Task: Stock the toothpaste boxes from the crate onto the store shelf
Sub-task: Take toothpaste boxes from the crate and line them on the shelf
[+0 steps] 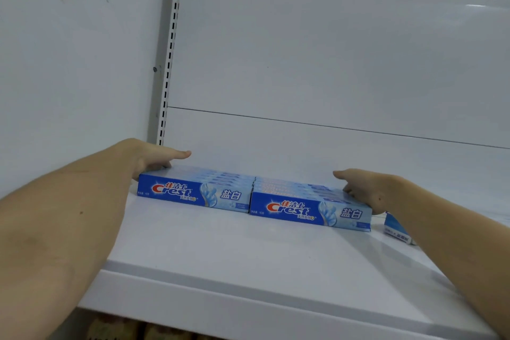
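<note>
Two side-by-side groups of blue Crest toothpaste boxes stand on the white shelf [248,251], each several boxes deep. My left hand [146,159] presses flat against the left end of the left group [193,193], thumb stretched out above it. My right hand [367,188] presses against the right end of the right group [311,208], thumb pointing left over the tops. The fingers of both hands are hidden behind the box ends. The crate is out of sight.
Another toothpaste box [397,230] lies on the shelf to the right, partly hidden by my right forearm. A slotted metal upright [169,58] runs up the back left corner. Brownish goods [124,330] show on a lower level beneath the shelf's front edge.
</note>
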